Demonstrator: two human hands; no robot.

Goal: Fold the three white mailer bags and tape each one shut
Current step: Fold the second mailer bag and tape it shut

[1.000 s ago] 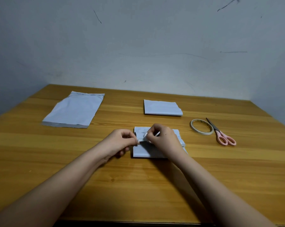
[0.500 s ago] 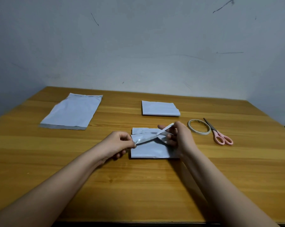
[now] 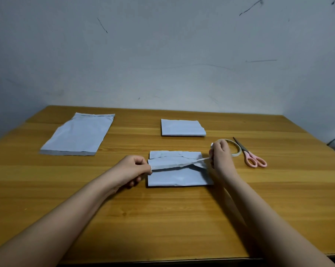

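— Left hand (image 3: pixel 131 170) pinching folded bag's (image 3: pixel 179 176) flap mid-desk (image 3: pixel 162 218); right hand (image 3: pixel 221 154) pinching peeled strip (image 3: pixel 199 160).

— Around? Flat bag (image 3: pixel 78 134) far left, second folded bag (image 3: pixel 182 128) behind. Tape roll (image 3: pixel 236 151) half hidden by right hand, scissors (image 3: pixel 249 155) beside.

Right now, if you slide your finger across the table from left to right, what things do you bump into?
Flat mailer bag → left hand → half-folded mailer bag → right hand → tape roll → pink scissors.
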